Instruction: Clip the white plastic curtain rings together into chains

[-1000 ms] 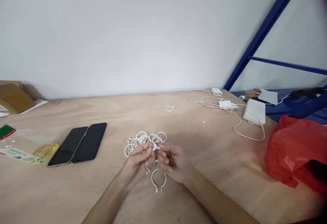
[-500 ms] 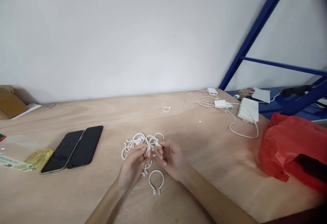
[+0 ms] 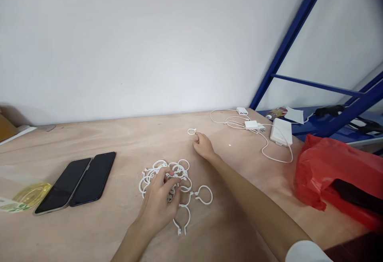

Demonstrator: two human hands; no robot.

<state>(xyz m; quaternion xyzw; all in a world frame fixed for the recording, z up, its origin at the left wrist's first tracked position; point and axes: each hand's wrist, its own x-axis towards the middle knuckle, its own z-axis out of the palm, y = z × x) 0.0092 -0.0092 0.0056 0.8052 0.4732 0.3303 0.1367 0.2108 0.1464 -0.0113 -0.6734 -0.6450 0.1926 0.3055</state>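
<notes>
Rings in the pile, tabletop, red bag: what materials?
Rings: likely moulded plastic, white and smooth; thin split loops with small end tabs. Tabletop: looks like bare plywood, matt; pale swirling grain shows. Red bag: probably thin plastic film; crumpled, shiny, slightly see-through.

The left hand rests on a pile of white rings while the right hand reaches a lone ring farther along the tabletop.

One head-worn camera looked forward and down across the tabletop toward the white wall, close enough that the left hand and right hand sat low and central.
</notes>
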